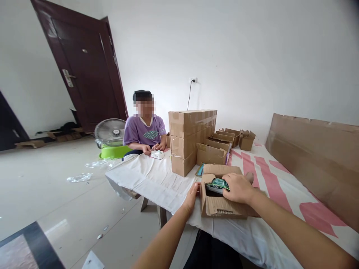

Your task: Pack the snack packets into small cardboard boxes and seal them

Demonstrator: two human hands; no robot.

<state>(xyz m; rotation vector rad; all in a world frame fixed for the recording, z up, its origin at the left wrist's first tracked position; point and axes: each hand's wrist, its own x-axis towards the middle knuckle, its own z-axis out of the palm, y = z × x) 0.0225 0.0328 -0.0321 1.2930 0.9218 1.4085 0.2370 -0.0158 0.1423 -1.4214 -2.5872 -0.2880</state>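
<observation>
Nearest, an open carton [224, 212]: green packet [216, 183] inside, right hand [238, 186] on it, grip unclear; left hand [190, 198], unclenched, lay alongside at nine o'clock. Stacked cartons [183, 144], eleven o'clock, partly blocked small boxes [211, 154], twelve. Farther, ten: fan [112, 131].

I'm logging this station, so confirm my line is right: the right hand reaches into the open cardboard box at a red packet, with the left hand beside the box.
Not quite: the head view shows the packet is green, not red. The right hand does reach into the open cardboard box at it, with the left hand beside the box.
</observation>
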